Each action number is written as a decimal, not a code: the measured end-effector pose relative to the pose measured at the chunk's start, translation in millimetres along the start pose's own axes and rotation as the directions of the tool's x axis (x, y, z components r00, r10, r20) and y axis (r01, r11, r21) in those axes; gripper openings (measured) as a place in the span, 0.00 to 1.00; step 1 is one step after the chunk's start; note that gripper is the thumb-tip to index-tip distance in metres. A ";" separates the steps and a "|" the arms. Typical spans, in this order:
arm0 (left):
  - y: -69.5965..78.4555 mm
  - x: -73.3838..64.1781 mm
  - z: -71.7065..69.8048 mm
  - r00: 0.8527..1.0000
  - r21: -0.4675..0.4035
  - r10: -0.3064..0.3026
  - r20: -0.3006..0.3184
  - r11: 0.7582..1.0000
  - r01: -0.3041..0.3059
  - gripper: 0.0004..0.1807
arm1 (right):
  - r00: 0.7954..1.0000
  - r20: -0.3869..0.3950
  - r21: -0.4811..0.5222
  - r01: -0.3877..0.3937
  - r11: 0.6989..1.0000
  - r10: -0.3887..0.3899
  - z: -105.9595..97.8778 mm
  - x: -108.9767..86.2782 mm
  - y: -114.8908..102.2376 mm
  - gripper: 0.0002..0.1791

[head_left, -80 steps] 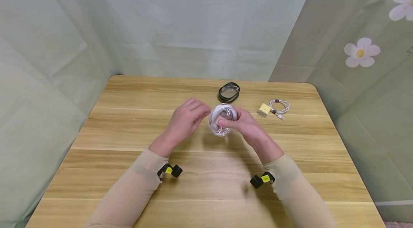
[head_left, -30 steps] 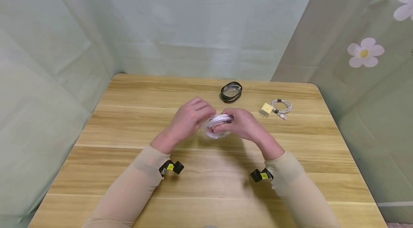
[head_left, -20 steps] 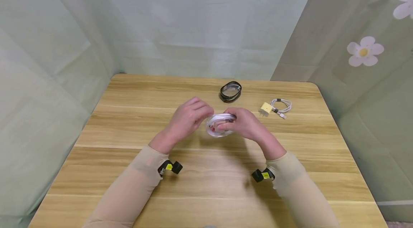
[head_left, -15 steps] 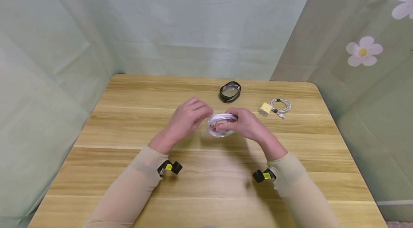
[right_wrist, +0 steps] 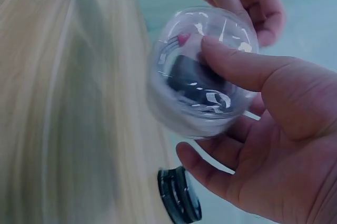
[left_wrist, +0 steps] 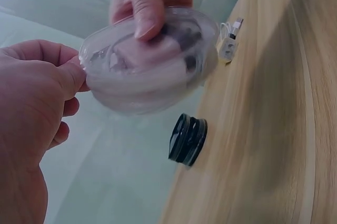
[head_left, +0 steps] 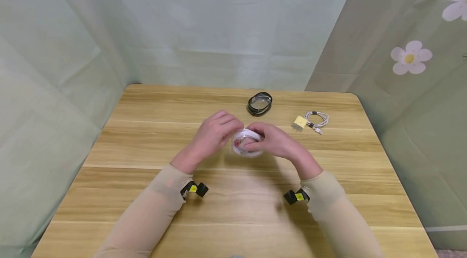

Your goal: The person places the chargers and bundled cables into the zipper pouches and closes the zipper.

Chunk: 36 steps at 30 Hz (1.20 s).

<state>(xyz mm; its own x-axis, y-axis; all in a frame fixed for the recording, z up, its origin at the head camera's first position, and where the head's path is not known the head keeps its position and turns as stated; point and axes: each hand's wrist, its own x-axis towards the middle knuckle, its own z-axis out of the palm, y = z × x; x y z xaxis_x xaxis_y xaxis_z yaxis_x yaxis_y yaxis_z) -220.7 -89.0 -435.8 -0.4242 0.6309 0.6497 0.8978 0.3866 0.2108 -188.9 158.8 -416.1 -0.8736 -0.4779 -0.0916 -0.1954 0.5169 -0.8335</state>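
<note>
A round, clear plastic case [head_left: 238, 150] with a white rim is held above the middle of the table. My right hand [head_left: 275, 140] grips it from the right, thumb across the clear face and fingers beneath. My left hand [head_left: 215, 132] pinches the rim's left edge between thumb and index finger, as the left wrist view shows on the blurred case [left_wrist: 152, 90]. Whether a zip pull lies in that pinch is hidden. Through the clear wall of the case [right_wrist: 171, 105], the right wrist view shows something dark and a small pink spot [right_wrist: 183, 39].
A similar round clear case with black rims [head_left: 260, 112] stands near the wooden table's [head_left: 164, 104] back edge. To its right lie a yellow plug charger [head_left: 300, 123] and a coiled white cable [head_left: 322, 115]. Fabric sheets [head_left: 219, 26] hang behind and beside the table.
The clear case has tipped from facing the head camera to a flatter tilt, and has lately shifted slightly left. Both hands have stayed on it in the recent frames.
</note>
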 end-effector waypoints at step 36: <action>-0.1 6.0 -7.8 0.998 0.031 0.002 -0.057 1.000 0.000 0.07 | 0.988 -0.128 0.077 -0.081 0.994 0.091 1.0 -1.4 -5.9 0.15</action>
<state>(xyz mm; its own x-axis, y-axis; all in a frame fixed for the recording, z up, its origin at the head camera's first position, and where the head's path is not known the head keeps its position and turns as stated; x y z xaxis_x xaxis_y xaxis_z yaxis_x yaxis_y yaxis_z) -222.5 -90.5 -426.2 -0.4152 0.5921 0.6907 0.8937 0.4073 0.1881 -186.1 155.7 -411.6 -0.9377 -0.3338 -0.0961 -0.0888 0.4979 -0.8627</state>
